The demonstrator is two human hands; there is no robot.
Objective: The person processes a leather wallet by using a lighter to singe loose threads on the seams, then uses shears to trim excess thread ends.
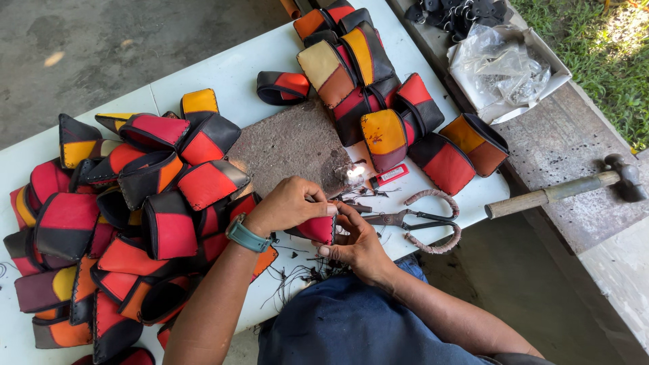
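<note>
We've got both hands on one small red-and-black pouch (316,228) at the near edge of the desk (230,81): left hand (287,206) pinching its top, right hand (355,240) gripping underneath. Looks like thread trimming; scissors (412,220) lie just right, probably needed next.

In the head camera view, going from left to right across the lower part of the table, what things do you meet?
Pile of leather pouches → left hand → red-and-black pouch → right hand → scissors → hammer.

White table (223,74), concrete floor (88,40) — sunlit grass (602,54) beyond
</note>
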